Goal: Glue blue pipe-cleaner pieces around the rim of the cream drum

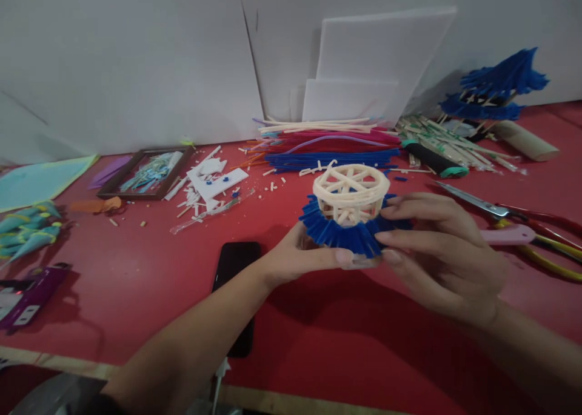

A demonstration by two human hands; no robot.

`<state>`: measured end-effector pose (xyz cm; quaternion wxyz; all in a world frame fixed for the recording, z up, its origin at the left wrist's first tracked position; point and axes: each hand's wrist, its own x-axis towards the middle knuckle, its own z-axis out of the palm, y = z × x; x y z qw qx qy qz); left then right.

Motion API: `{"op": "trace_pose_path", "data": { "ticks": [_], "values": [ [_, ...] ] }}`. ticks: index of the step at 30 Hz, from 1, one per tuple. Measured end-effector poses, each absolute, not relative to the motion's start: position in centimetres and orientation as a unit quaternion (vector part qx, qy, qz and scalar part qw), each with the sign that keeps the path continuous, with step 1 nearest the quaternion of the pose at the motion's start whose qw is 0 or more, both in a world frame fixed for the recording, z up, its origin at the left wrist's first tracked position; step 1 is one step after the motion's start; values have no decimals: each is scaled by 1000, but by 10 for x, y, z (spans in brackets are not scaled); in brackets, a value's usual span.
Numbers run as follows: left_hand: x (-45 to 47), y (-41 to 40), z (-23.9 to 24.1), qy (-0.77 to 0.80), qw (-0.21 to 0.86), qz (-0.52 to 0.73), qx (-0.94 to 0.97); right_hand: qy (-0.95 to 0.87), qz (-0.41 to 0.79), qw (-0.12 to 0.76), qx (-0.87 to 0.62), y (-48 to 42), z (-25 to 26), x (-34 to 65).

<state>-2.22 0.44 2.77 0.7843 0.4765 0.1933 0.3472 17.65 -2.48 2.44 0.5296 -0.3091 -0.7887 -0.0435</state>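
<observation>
A small round pipe-cleaner model is held above the red table. It has a cream ring with crossing spokes on top, a cream latticed wall, and a skirt of blue pipe-cleaner strips around it. My left hand is closed around its lower left side, the thumb lying along the front below the blue strips. On the right, my right hand has its bent fingertips on the blue strips. A clear base shows partly beneath the model; the rest of the underside is hidden.
Behind the model lie bundled pipe cleaners. To the right are scissors, yellow-handled pliers and a blue-roofed model. A phone lies at left, near white scraps and a brown tray.
</observation>
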Motion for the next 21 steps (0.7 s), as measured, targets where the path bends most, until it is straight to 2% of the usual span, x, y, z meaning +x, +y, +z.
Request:
{"op": "trace_pose_path", "data": {
  "ticks": [5, 12, 16, 19, 21],
  "values": [
    [-22, 2, 33, 197, 786, 327, 486, -792, -44, 527, -304, -25, 25, 176],
    [-21, 6, 30, 204, 699, 363, 581, -801, -66, 518, -292, -26, 24, 173],
    [-22, 6, 31, 204, 684, 365, 598, -795, -45, 529, -294, -27, 26, 172],
    [-24, 4, 31, 214, 692, 359, 588, -766, 2, 563, -309, -28, 25, 172],
    [-23, 3, 28, 227, 702, 360, 570, -708, 41, 618, -338, -26, 23, 171]
  ]
}}
